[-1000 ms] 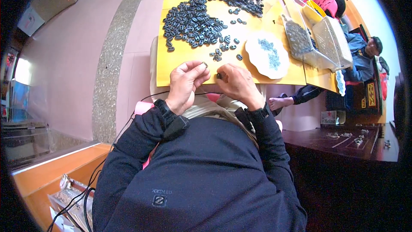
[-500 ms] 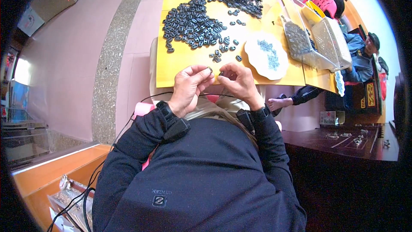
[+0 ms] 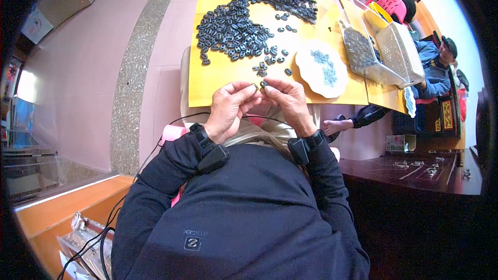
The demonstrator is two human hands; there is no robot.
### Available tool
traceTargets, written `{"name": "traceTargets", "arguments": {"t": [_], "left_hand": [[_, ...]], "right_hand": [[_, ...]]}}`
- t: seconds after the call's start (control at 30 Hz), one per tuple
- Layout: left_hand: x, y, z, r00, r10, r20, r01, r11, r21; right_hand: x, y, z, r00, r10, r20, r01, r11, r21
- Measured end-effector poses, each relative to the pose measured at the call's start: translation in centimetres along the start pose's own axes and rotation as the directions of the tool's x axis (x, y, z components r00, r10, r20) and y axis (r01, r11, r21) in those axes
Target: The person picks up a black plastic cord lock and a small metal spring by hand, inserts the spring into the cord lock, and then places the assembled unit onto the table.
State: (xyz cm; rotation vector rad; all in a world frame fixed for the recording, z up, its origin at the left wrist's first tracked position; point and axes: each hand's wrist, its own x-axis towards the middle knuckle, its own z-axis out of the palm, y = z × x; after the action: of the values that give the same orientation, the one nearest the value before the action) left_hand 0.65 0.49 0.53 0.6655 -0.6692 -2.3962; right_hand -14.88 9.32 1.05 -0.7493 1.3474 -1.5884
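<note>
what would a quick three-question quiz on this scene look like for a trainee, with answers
1. True or false: the white plate lies to the right of the nearer heap of black pieces.
2. What is pinched in the person's right hand? A) a spoon; B) a small black piece; C) a folded cloth.
3. Fill in: the tabletop under the heap is coloured ____.

Key: 1 true; 2 B; 3 yellow.

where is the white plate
Head view, right of centre: the white plate sits on the yellow table, between black pieces and clear bin, beyond the right hand.
</note>
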Motion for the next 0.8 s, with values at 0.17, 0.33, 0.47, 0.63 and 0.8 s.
{"name": "traceTargets", "arguments": {"t": [0.17, 0.33, 0.47, 0.63, 0.8], "left_hand": [[0.22, -0.19, -0.19, 1.0, 0.01, 0.004, -0.01, 1.0, 0.009], [0.04, 0.02, 0.26, 1.0, 0.01, -0.015, -0.01, 1.0, -0.007], [0.22, -0.19, -0.17, 1.0, 0.023, 0.0, -0.023, 1.0, 0.014], [0.13, -0.21, -0.21, 1.0, 0.016, -0.001, -0.016, 1.0, 0.0], [0.08, -0.16, -0.11, 1.0, 0.016, -0.007, -0.016, 1.0, 0.005]], "right_hand": [[-0.28, -0.41, 0.04, 0.988, 0.15, 0.026, -0.152, 0.986, 0.068], [-0.34, -0.48, 0.25, 0.976, 0.216, 0.03, -0.218, 0.959, 0.181], [-0.37, -0.77, 0.35, 0.971, 0.236, 0.036, -0.239, 0.953, 0.188], [-0.49, -0.74, 0.27, 0.97, 0.235, 0.065, -0.243, 0.948, 0.204], [-0.28, -0.39, -0.12, 0.972, 0.219, 0.083, -0.231, 0.958, 0.169]]}}
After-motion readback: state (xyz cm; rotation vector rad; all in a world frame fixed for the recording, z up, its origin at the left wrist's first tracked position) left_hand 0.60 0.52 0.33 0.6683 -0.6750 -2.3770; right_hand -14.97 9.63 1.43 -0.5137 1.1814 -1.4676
